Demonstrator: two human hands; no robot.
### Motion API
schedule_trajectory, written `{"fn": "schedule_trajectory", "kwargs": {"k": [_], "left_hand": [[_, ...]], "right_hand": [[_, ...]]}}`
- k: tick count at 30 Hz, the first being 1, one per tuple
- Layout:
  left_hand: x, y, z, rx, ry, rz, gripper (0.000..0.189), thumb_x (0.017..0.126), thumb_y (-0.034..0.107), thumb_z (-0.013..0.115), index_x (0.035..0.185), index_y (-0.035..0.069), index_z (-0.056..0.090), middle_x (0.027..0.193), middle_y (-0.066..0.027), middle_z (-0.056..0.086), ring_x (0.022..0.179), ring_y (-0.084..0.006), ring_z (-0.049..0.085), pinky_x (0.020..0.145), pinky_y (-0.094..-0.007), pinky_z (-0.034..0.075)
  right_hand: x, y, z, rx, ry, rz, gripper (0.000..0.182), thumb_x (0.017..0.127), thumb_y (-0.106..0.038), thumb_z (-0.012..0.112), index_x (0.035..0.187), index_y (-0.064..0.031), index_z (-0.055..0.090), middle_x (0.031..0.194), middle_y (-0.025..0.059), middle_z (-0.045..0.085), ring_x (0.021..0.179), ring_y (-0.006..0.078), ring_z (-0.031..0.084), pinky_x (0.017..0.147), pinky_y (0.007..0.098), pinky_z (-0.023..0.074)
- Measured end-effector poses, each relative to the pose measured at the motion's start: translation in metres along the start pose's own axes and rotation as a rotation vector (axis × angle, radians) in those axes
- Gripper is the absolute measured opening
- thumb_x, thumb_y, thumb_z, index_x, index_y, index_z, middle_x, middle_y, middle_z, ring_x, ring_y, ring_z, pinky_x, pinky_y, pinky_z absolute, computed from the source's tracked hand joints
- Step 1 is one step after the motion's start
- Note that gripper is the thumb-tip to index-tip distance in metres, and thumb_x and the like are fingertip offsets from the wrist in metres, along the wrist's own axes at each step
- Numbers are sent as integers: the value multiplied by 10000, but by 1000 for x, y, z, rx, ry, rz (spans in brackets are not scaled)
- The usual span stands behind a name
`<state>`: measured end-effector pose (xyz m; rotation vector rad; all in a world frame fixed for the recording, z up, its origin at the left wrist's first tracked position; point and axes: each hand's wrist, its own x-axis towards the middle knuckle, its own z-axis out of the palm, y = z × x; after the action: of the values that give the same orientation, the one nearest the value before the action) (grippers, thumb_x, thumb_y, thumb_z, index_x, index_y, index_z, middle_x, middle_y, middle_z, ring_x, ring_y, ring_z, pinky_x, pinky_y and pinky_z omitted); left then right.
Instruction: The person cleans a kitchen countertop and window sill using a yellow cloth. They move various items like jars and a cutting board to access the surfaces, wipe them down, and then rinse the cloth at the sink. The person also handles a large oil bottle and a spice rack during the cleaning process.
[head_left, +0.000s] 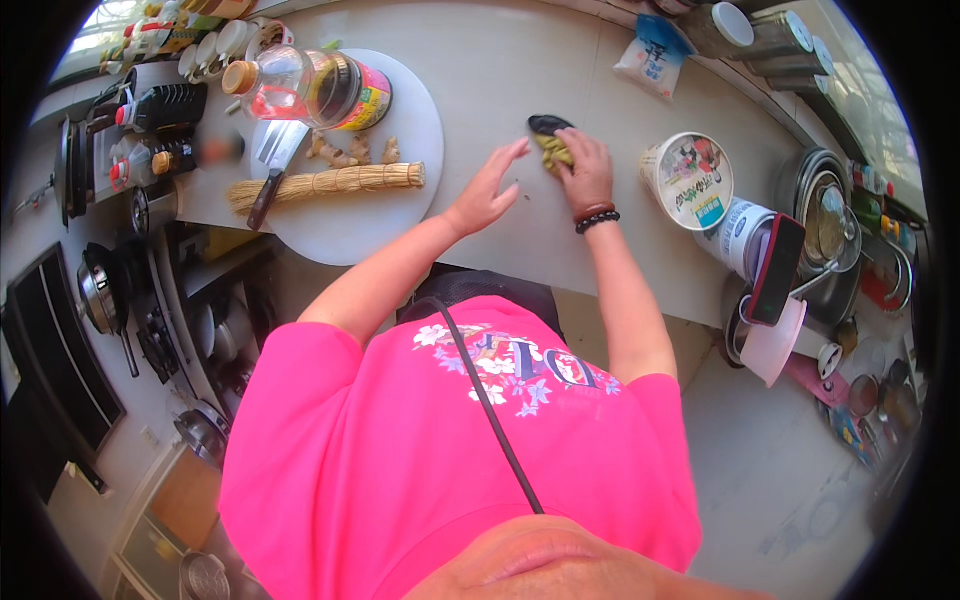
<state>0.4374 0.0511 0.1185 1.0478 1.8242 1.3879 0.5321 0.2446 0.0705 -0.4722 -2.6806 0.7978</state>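
My left hand (491, 187) is raised over the counter with its fingers apart and nothing in it. To the right of it, my right hand (589, 172), with two bracelets at the wrist, grips a crumpled yellow-green thing (555, 154), perhaps a cloth. A black oval piece (550, 124) shows at its far end; whether the two are joined, I cannot tell. Both rest on or just above the pale counter (517, 240). Left of my hands lies a round white cutting board (420, 135) bearing a straw brush (337, 184), a cleaver (281, 150), ginger pieces (337, 154) and a large clear bottle or jar (300, 86).
A lidded paper tub (688, 180) and a white container (739, 236) stand on the right, with a red-edged phone (778, 270) and nested metal bowls (814, 195) beyond. Farther back lies a blue-and-white bag (654, 60). Dark sauce bottles (172, 105) line the left. Jars (772, 45) occupy the far right ledge.
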Motion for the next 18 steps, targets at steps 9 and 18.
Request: {"fn": "schedule_trajectory", "kwargs": {"k": [9,18], "left_hand": [[-136,25,-36,26,230,-285,328,823,-91,479,1105,7,613,919,-122,642,878,-239,638,813,-314,497],[-197,13,-16,39,460,-446,282,832,-87,484,1049,0,641,896,-119,658,843,-224,650,781,-300,505]], "right_hand": [[175,-21,103,22,276,139,430,761,-226,705,1175,-168,603,1216,83,576,1108,312,484,971,393,392],[278,-158,154,127,-611,-227,499,798,-192,589,1291,-206,511,1220,194,570,1124,379,542,951,437,451]]}}
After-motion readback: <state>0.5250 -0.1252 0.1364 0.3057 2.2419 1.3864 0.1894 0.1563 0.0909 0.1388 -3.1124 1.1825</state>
